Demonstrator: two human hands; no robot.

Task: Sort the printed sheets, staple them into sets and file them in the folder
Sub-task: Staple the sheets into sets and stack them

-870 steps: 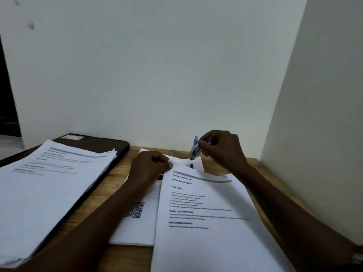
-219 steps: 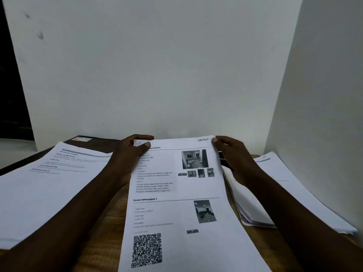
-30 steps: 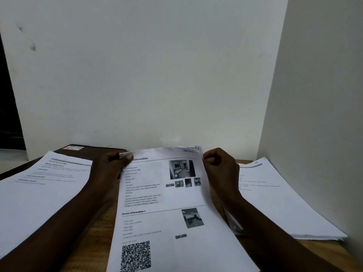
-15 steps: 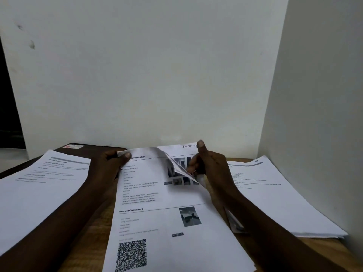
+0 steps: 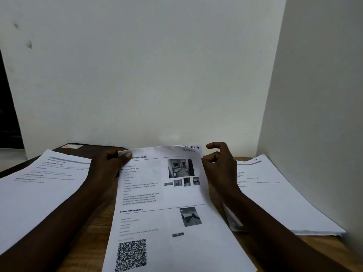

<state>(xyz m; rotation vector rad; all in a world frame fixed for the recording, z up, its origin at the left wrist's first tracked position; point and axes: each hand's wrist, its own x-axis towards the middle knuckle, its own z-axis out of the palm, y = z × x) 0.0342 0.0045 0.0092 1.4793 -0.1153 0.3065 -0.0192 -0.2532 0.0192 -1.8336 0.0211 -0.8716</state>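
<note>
White walls back a brown wooden table (image 5: pixel 326 245). White printed sheets with a QR code (image 5: pixel 167 222) lie at lower centre; the left hand (image 5: pixel 110 165) pinches their top-left corner. The right hand (image 5: pixel 219 163), fingers loosely curled, sits at their right edge; whether it holds them cannot be told.

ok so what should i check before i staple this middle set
1. Left hand pinches the top-left corner of the middle set: ok.
2. Right hand gripping the top-right edge: cannot tell; its fingers curl beside it.
3. Top edges squared: not ok; a second handwritten label peeks out behind the top sheet.
4. Stapler located: cannot tell; none is plainly visible.
5. Dark folder free for filing: not ok; the left stack lies over it.
</note>
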